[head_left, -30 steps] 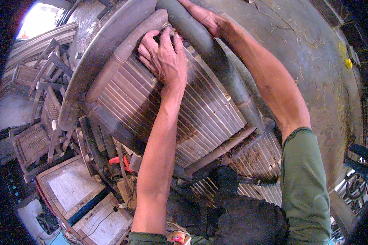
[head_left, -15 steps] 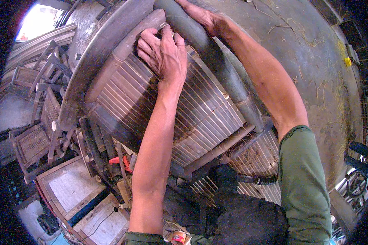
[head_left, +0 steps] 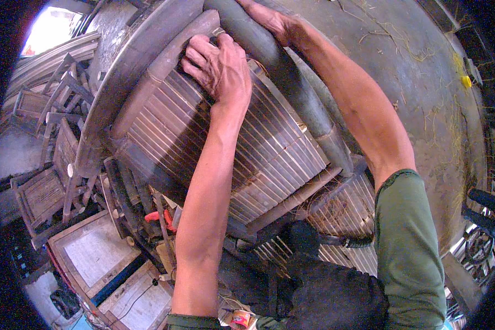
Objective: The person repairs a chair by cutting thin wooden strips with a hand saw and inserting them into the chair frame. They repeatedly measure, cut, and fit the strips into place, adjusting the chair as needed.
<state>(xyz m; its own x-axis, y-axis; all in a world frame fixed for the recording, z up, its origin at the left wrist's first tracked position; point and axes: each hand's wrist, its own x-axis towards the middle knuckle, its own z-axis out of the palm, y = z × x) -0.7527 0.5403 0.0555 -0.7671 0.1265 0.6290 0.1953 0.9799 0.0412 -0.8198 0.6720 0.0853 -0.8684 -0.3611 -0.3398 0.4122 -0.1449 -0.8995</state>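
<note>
A bamboo seat or chair frame fills the middle, with a slatted panel (head_left: 258,159) of narrow bamboo strips. My left hand (head_left: 220,69) is at the panel's far corner, its fingers bent and closed; what they hold, if anything, is hidden beneath them. Just beyond that hand, a thick dark bamboo pole (head_left: 280,71) runs along the panel's right side. My right hand (head_left: 267,22) rests along the outer side of this pole near the top edge, its fingers out of sight. A second curved pole (head_left: 121,82) borders the panel on the left, alongside a thinner bamboo rail (head_left: 148,91).
Small wooden frames (head_left: 41,192) are piled at the left. Below them lies a wooden case with pale panels (head_left: 96,247). A red-handled tool (head_left: 168,219) lies by my left forearm. Loose fibres litter the concrete floor (head_left: 423,126). Another slatted bamboo piece (head_left: 346,209) is near my lap.
The left hand has shifted very slightly at the panel's corner, its index finger bending more. The whole view has drifted slightly; the right hand keeps its place on the pole.
</note>
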